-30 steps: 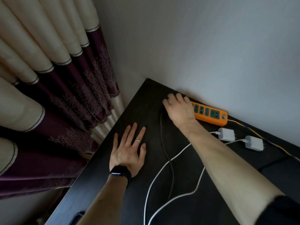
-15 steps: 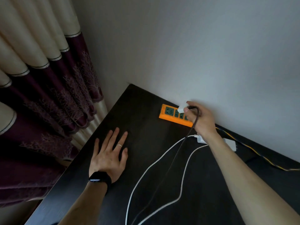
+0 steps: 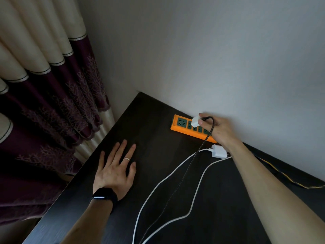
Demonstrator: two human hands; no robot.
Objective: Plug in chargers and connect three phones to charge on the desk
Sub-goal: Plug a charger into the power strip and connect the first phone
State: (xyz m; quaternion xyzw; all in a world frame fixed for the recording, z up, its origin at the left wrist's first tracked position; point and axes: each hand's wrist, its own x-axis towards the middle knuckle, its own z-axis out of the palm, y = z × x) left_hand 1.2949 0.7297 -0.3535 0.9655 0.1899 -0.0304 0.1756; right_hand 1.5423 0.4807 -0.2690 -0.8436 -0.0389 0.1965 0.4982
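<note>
Right hand (image 3: 221, 131) pinches white charger (image 3: 195, 121), tilted down-left over orange power strip (image 3: 182, 128), whose long axis follows the wall (image 3: 228, 67). Left hand (image 3: 114, 169) lies flat, fingers (image 3: 127, 158) straight, on surface (image 3: 158, 173).

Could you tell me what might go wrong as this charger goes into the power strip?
The orange power strip lies unheld, the left hand flat on the desk apart from it, so pressing the charger in could slide it. The wrist of the right hand is beside a second white charger and may knock it. The braided cable crosses a white cable and could snag.
</note>
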